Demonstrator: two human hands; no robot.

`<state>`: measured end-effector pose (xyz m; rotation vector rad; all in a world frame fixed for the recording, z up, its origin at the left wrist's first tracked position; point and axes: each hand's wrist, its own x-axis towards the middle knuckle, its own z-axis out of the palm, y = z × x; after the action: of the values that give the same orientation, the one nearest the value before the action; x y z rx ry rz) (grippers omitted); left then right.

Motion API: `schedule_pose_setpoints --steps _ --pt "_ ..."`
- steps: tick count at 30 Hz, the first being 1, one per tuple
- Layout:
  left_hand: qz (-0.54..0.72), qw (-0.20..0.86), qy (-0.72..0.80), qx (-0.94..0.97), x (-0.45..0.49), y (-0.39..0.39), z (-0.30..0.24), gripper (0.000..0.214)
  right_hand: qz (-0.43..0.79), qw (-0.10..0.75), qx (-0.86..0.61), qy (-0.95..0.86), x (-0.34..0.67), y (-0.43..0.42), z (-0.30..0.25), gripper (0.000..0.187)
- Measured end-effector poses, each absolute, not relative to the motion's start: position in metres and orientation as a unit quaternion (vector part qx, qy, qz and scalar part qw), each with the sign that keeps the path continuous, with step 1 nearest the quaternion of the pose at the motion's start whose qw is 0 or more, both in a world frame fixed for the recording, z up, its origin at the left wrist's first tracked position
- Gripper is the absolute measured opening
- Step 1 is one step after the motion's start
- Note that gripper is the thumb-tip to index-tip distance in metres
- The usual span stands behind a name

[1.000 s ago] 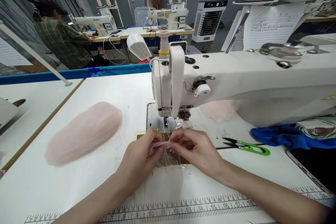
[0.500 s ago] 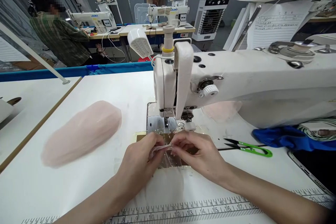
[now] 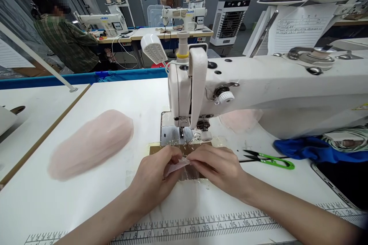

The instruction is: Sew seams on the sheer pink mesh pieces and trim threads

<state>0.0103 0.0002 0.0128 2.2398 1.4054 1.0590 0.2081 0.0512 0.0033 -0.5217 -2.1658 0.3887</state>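
Note:
A small piece of sheer, pale fabric (image 3: 177,166) is stretched between my two hands, just in front of the sewing machine's (image 3: 186,92) needle area. My left hand (image 3: 156,172) pinches its left part, fingers curled round it. The fingertips of my right hand (image 3: 220,166) are closed on its right end. Below the hands lies a brown patch (image 3: 155,149) in the table, next to the metal needle plate (image 3: 169,134). Part of the fabric is hidden by my fingers.
Sheer pink fabric pieces lie left (image 3: 92,145) and behind the machine (image 3: 240,120). Green thread snips (image 3: 276,162), a blue cloth (image 3: 307,148) and a dark-screened device (image 3: 342,180) are at right. A printed ruler (image 3: 172,229) runs along the front. A person (image 3: 63,38) sits at another machine.
More of the pale fabric now shows between my hands. My right fingers have shifted slightly and lie flatter over its end. The view has moved a little.

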Motion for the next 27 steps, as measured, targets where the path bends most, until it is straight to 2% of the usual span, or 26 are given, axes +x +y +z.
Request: schedule_pose_setpoints --steps 6,9,13,19,21,23,25,27 --pt "0.380 0.128 0.428 0.810 0.014 -0.002 0.013 0.037 -0.107 0.411 -0.065 -0.903 0.213 0.051 0.019 0.016" --pt "0.398 0.101 0.397 0.821 0.014 -0.004 0.015 0.030 -0.183 0.425 -0.010 -0.887 0.214 0.051 0.026 0.011" --pt "0.410 0.067 0.389 0.822 0.014 -0.004 0.015 0.018 -0.218 0.427 0.005 -0.878 0.214 0.050 0.027 0.010" --pt "0.418 0.076 0.397 0.813 0.015 -0.004 0.015 0.014 -0.209 0.426 0.010 -0.880 0.218 0.049 0.029 0.007" --pt "0.391 0.151 0.428 0.801 0.016 -0.008 0.021 0.016 -0.194 0.407 0.010 -0.892 0.220 0.046 0.032 0.010" --pt "0.336 0.283 0.468 0.767 0.017 -0.015 0.031 0.017 -0.142 0.397 0.001 -0.907 0.222 0.041 0.035 0.014" --pt "0.273 0.411 0.492 0.717 0.017 -0.020 0.042 0.016 -0.035 0.401 -0.034 -0.915 0.222 0.035 0.036 0.014" --pt "0.227 0.461 0.503 0.695 0.016 -0.022 0.050 0.018 0.107 0.397 -0.091 -0.907 0.221 0.030 0.036 0.011"
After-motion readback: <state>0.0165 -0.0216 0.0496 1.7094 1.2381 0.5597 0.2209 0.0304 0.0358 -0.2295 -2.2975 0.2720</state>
